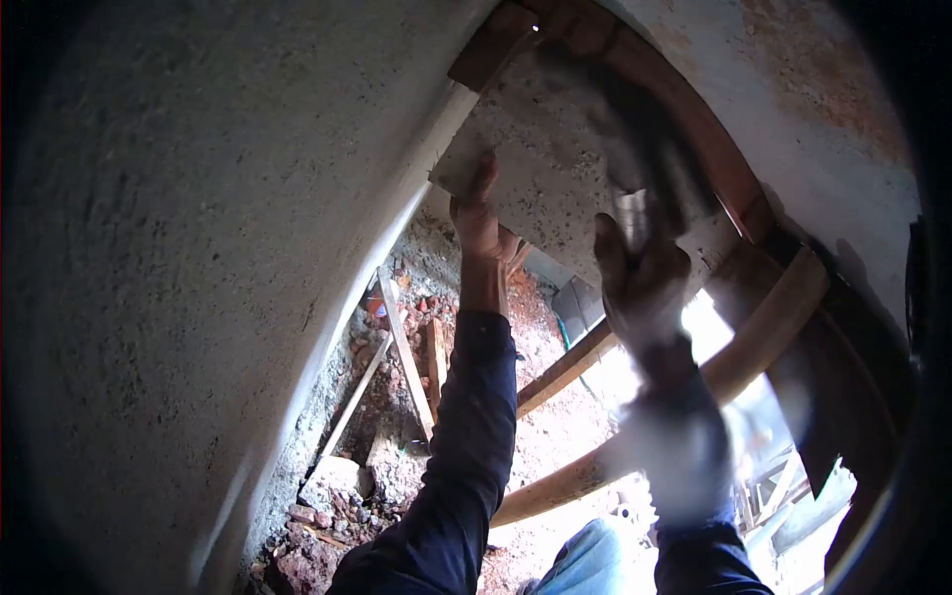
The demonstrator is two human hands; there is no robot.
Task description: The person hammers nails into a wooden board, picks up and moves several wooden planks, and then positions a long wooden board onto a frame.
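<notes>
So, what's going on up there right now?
A person has both hands raised. The right hand holds a tool, too blurred to name, in front of a rough panel. The left hand is up at the panel's edge; its exact grip is unclear. Rubble lies below, beside the wall.

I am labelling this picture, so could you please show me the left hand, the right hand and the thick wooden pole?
Left hand [478, 228]: head view, middle of the hand.
Right hand [648, 278]: head view, middle of the blurred hand.
Thick wooden pole [766, 333]: head view, upper right stretch.
</notes>
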